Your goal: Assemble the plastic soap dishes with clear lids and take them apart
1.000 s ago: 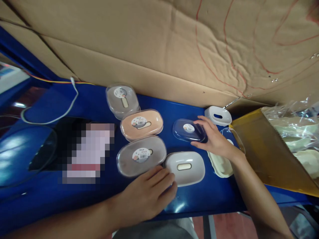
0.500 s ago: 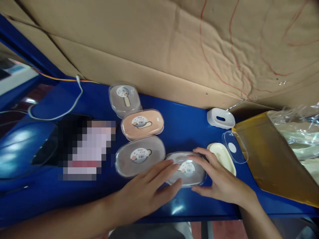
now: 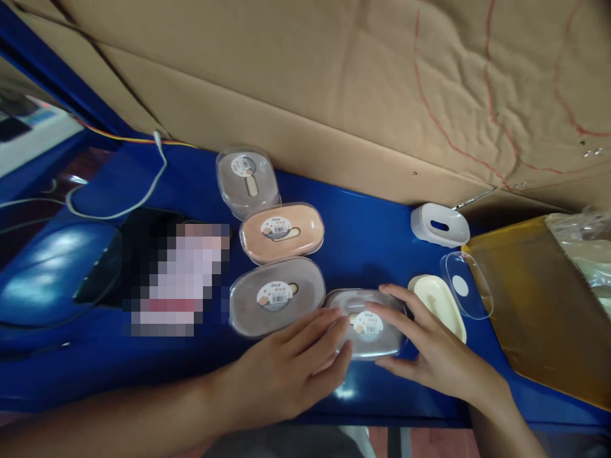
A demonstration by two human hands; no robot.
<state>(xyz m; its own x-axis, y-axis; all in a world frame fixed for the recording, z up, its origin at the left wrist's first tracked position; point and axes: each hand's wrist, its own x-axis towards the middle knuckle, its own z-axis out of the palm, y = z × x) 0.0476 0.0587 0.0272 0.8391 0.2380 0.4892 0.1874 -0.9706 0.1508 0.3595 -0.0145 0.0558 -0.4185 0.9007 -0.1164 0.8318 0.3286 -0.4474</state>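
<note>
A grey soap box (image 3: 382, 340) with a clear lid and a round printed label lies near the table's front edge. My right hand (image 3: 429, 346) grips its right end, thumb at the near side and fingers over the far side and lid. My left hand (image 3: 298, 369) has its fingers bent together against the box's left end; the fingertips partly cover the lid. Just left of it rests another grey soap box (image 3: 305, 312), with an orange soap box (image 3: 248, 242) behind and a further lidded grey box (image 3: 241, 194) at the back.
To the right lie a cream tray (image 3: 436, 302), a clear lid (image 3: 478, 289) with a white sticker, and a white slotted piece (image 3: 456, 232). A taped carton (image 3: 534, 305) holds plastic-wrapped items. On the left are a blurred-out phone (image 3: 179, 280) and a white cable (image 3: 157, 181). Cardboard (image 3: 286, 95) covers the back.
The view has shifted slightly, so the table things appear farther right. My left fingers have drawn closer together at the box's left end; the right hand keeps its hold.
</note>
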